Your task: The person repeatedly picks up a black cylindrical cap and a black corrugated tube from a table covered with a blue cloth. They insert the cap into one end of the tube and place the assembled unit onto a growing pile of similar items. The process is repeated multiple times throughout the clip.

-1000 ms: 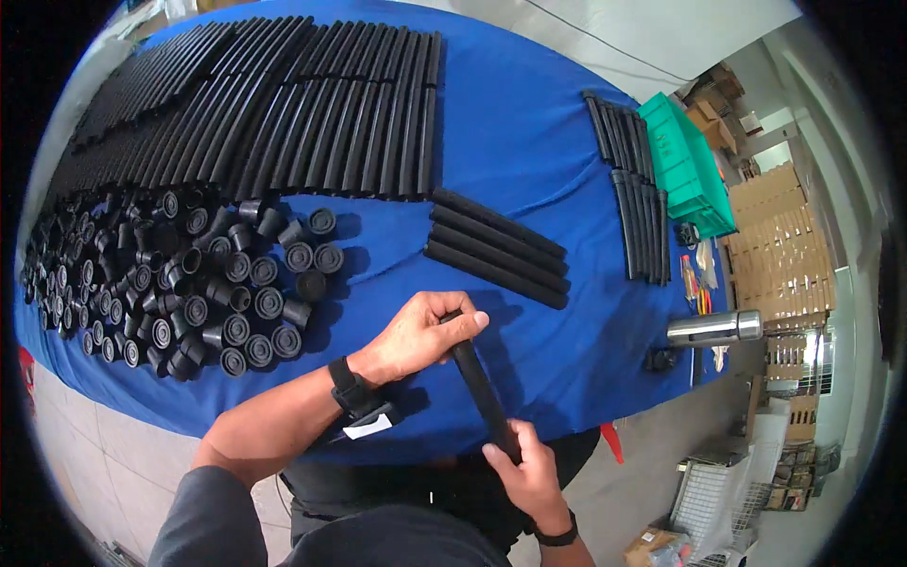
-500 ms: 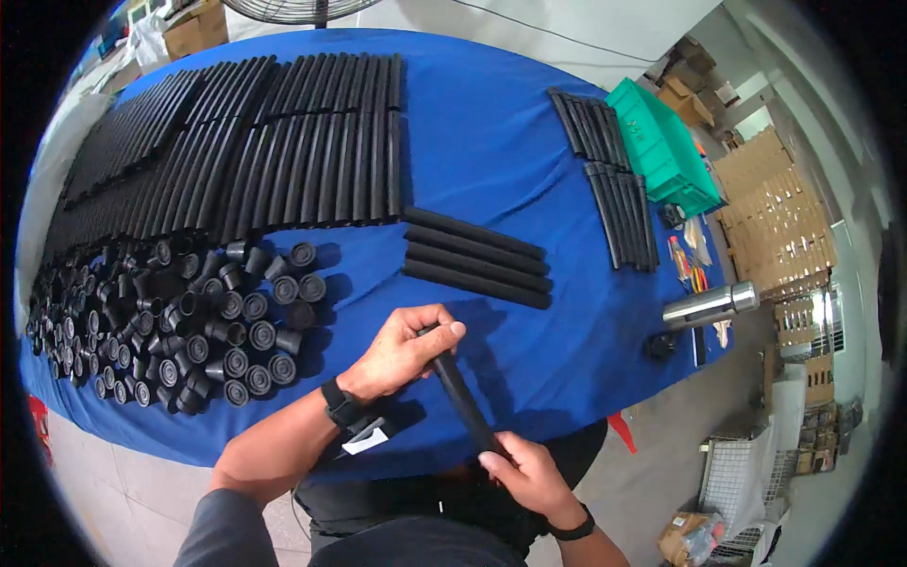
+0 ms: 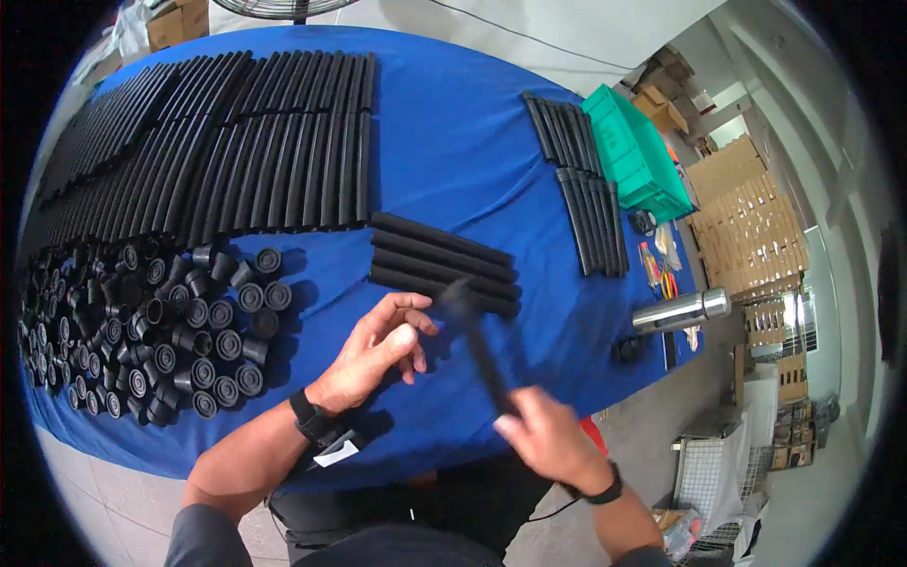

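Observation:
My right hand point(image 3: 548, 435) grips the lower end of a black tube point(image 3: 487, 364), which slants up and away over the blue cloth. Its far end point(image 3: 458, 291) looks wider, like a cap, but is blurred by motion. My left hand point(image 3: 373, 350) is open beside the tube, its fingers curved apart and holding nothing. Just beyond both hands, several loose black tubes point(image 3: 439, 260) lie side by side on the cloth. To the left of my left hand spreads a pile of black round rubber caps point(image 3: 194, 345) with ringed ends.
Rows of black tubes point(image 3: 265, 170) cover the table's far left. At the right lie two groups of tubes point(image 3: 586, 203) with wider ends, beside a green crate point(image 3: 638, 156). A steel flask point(image 3: 680, 312) and small hand tools point(image 3: 658, 269) lie near the right edge of the blue cloth point(image 3: 453, 132).
My left hand has let go of the tube's upper end and opened. My right hand has swung the tube up and to the right. The whole view has shifted slightly.

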`<action>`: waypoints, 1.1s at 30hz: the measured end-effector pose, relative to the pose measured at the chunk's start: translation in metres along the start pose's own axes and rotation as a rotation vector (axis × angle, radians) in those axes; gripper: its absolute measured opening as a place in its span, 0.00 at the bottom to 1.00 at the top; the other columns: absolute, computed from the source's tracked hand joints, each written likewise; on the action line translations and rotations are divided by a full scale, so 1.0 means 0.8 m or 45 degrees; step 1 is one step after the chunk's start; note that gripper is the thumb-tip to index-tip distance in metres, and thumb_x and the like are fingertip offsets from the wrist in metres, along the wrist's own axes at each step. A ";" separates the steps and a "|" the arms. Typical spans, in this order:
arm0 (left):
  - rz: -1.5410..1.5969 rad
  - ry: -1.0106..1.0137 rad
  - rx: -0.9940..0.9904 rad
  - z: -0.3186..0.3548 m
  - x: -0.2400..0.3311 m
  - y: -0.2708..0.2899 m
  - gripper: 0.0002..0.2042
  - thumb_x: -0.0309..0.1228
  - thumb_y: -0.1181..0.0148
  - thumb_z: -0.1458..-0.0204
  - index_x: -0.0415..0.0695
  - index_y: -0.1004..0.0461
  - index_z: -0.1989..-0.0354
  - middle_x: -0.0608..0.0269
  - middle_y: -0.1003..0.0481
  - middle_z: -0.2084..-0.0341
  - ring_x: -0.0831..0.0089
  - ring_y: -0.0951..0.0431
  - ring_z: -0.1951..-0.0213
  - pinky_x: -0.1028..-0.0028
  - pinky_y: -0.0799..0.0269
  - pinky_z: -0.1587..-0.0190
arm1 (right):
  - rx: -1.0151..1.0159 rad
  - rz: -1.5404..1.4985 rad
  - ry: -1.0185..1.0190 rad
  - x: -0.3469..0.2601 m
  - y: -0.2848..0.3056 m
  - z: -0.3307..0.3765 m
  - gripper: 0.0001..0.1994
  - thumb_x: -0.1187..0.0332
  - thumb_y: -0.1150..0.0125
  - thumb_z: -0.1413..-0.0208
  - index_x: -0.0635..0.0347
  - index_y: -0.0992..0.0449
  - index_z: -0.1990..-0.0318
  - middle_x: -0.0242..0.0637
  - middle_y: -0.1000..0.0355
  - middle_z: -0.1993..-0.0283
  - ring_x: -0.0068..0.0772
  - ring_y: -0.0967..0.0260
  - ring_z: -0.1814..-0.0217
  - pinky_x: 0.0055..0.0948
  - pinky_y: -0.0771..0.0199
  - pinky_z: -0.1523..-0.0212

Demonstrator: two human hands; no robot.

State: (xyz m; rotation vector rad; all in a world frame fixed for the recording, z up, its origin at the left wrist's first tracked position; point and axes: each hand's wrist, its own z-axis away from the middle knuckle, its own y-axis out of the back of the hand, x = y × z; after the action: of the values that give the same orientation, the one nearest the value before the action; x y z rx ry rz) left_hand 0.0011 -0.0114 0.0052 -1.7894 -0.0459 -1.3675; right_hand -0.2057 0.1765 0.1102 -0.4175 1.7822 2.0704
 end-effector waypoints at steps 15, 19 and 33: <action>-0.714 0.214 -0.171 -0.009 0.012 -0.004 0.17 0.39 0.33 0.40 0.37 0.22 0.52 0.67 0.23 0.67 0.82 0.27 0.66 0.76 0.29 0.65 | 0.287 0.860 -0.780 0.337 0.208 -0.204 0.20 0.57 0.42 0.35 0.72 0.27 0.52 0.67 0.24 0.52 0.68 0.27 0.44 0.56 0.28 0.43; -0.759 0.202 -0.214 -0.011 0.012 -0.002 0.18 0.39 0.32 0.40 0.36 0.22 0.51 0.61 0.20 0.64 0.77 0.23 0.64 0.74 0.27 0.62 | 0.227 0.886 -0.820 0.370 0.205 -0.229 0.21 0.57 0.42 0.36 0.71 0.27 0.50 0.66 0.24 0.50 0.65 0.27 0.43 0.55 0.28 0.41; -0.833 0.185 -0.252 -0.015 0.016 -0.003 0.18 0.40 0.32 0.41 0.35 0.21 0.53 0.53 0.18 0.62 0.65 0.18 0.61 0.69 0.23 0.60 | 0.374 0.816 -0.807 0.385 0.190 -0.239 0.23 0.54 0.40 0.37 0.74 0.24 0.54 0.65 0.23 0.53 0.65 0.26 0.45 0.55 0.29 0.42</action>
State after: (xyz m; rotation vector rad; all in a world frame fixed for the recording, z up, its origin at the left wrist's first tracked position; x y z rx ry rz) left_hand -0.0040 -0.0233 0.0173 -1.9153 -0.4669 -2.0160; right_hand -0.5529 -0.0045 0.0736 0.9019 1.8804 1.9155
